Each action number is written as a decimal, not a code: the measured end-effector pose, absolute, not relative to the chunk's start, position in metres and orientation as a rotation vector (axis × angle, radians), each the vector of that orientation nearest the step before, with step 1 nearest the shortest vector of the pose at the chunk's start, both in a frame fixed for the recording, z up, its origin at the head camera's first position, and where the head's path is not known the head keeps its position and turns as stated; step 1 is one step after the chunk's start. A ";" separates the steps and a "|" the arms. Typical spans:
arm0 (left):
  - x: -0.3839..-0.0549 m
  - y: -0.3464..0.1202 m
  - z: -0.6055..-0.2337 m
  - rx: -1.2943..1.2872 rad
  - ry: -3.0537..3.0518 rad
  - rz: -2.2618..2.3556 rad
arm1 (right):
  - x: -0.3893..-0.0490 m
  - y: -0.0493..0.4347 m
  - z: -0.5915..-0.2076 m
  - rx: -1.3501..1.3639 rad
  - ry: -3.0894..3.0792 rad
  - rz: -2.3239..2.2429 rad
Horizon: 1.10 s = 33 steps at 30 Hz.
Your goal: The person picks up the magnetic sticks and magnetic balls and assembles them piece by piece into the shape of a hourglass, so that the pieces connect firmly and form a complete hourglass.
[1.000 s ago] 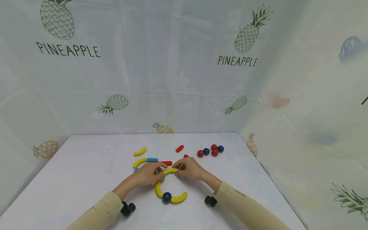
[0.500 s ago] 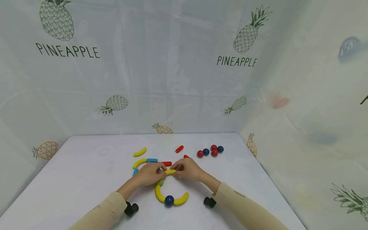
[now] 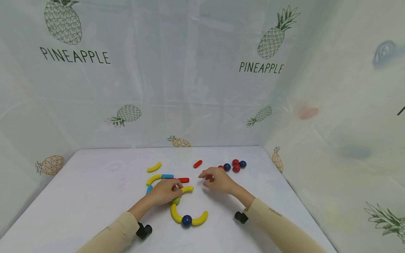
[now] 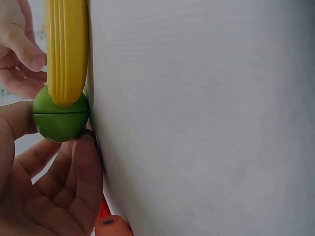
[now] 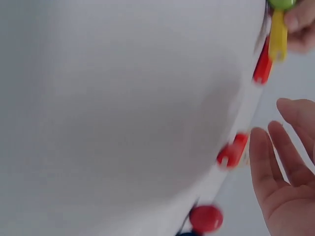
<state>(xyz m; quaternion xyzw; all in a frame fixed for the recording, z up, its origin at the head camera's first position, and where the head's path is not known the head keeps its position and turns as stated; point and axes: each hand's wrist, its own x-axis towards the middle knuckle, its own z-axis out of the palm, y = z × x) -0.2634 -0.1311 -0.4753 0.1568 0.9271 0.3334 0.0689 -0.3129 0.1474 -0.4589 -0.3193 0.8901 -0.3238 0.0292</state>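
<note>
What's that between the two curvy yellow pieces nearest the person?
A round shiny dark-blue ball sits between the left curved yellow piece and the right one, in the head view.

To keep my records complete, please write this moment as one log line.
left grip: holds green ball | right grip: holds nothing | front blue ball: between yellow curves

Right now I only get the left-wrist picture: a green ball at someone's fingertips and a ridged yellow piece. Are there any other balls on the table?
Observer: Yes, the head view shows a dark blue ball between the ends of two yellow pieces.
Visitor: Is the other hand carrying anything?
Observer: No, the right-wrist view shows the right hand with nothing in it.
Visitor: Is any yellow piece lying by itself?
Observer: One is: in the head view, a curved yellow piece lies farther off, touching nothing else.
</note>
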 end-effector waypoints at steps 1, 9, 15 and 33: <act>-0.263 -0.131 -0.475 0.473 2.789 1.006 | -0.315 0.153 -0.457 -0.993 2.777 -0.990; -0.263 -0.132 -0.475 0.480 2.790 1.000 | -0.340 0.190 -0.450 -1.029 3.018 -0.789; -0.262 -0.132 -0.473 0.500 2.793 0.989 | -0.351 0.203 -0.452 -1.051 3.081 -0.632; -0.261 -0.133 -0.472 0.497 2.786 0.984 | -0.351 0.199 -0.459 -1.005 3.009 -0.570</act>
